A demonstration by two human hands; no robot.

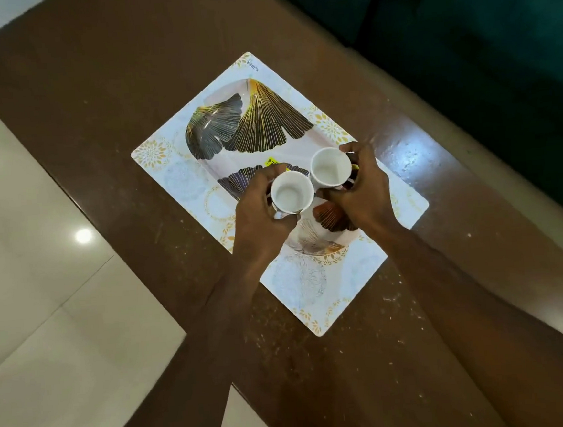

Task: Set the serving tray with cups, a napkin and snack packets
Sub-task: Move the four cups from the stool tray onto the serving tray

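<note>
Two hands hover over the near end of the pale leaf-printed serving tray [255,154]. The left hand [256,212] grips the left white ceramic cup [292,192], and the right hand [362,186] grips the right white ceramic cup [330,169]. Their rims nearly touch, so setting them down any closer could knock and chip them.

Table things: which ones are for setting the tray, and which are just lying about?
For the job: tray; left cup, held by the left hand; right cup, held by the right hand.

Just lying about: placemat under the tray; table; green sofa.
</note>
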